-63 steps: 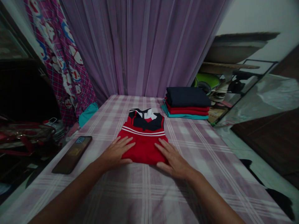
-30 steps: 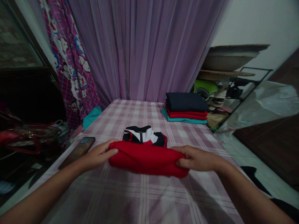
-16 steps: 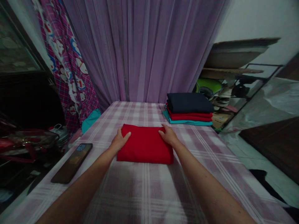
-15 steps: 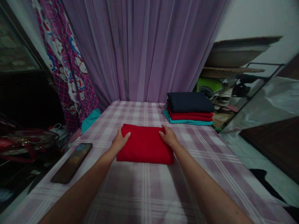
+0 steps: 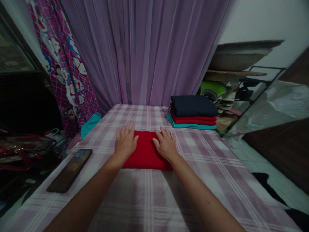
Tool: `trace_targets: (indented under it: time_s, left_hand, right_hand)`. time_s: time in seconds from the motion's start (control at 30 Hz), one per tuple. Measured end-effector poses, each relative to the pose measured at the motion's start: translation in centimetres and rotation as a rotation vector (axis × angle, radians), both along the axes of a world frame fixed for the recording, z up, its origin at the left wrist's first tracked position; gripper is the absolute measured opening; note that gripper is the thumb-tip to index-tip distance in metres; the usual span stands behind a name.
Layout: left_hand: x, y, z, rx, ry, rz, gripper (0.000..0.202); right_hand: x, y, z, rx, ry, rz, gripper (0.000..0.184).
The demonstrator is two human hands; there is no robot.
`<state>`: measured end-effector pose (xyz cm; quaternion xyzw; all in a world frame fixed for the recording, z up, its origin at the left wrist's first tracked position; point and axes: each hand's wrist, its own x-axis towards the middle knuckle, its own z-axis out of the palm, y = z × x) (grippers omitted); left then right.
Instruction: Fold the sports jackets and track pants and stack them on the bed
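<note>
- Fabric first: the red folded garment (image 5: 145, 151) lies as a flat, tidy rectangle near the middle of the table (image 5: 243, 180), on the checked cloth (image 5: 149, 199) that covers it.
- The left hand (image 5: 125, 143) rests palm down on the garment's left part. Its fingers are straight and a little spread, closed on nothing, and the fingertips reach to about its far edge.
- The right hand (image 5: 166, 145) lies the same way on the right part, flat and open with nothing pinched. A strip of red shows between the two hands.
- To my eye the garment is soft, light and limp, several layers thick. It is neither fragile nor likely to slide on the checked cloth. Lifted by one corner, I judge it would sag and fall out of its fold.
- The safest hold, I would say, is at both short ends at once, with fingers slipped under and thumbs on top.
- A stack of folded clothes (image 5: 193, 111) sits at the far right of the table, dark on top, red beneath, teal at the bottom. It is well apart from both hands.
- A dark phone (image 5: 70, 170) lies near the table's left edge, back up, apart from the left hand.
- A purple curtain (image 5: 145, 51) hangs behind the table's far end, with a pink patterned cloth (image 5: 65, 74) to its left.
- Cluttered shelves (image 5: 238, 74) stand to the right, too dim to make out.
</note>
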<state>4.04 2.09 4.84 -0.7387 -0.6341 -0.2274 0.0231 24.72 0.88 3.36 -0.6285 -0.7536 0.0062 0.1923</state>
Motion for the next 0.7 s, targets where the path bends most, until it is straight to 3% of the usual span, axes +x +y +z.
trace_targets:
  time_s: [0.1,0.17,0.27,0.47,0.7]
  left_hand:
    - [1.8,0.5,-0.9,-0.121,0.071,-0.122,0.048]
    - [2.1,0.9,-2.4,-0.209,0.043,-0.11,0.049]
    - [1.5,1.0,-4.3,-0.198,-0.013,-0.081,0.052]
    - [0.4,0.6,-5.0,-0.203,0.01,-0.084,0.056]
    - [-0.9,2.6,-7.0,-0.181,-0.152,-0.023,0.052]
  right_hand:
    - [-2.1,-0.9,-1.0,-0.116,-0.066,0.099,0.055]
    - [-2.6,-1.3,-1.9,-0.154,-0.081,0.114,0.057]
    - [-2.2,-1.5,-2.7,-0.13,-0.08,0.13,0.058]
    - [-0.2,-1.7,-3.4,-0.136,-0.022,-0.108,0.059]
    - [0.1,-1.6,-3.5,-0.184,0.018,-0.106,0.057]
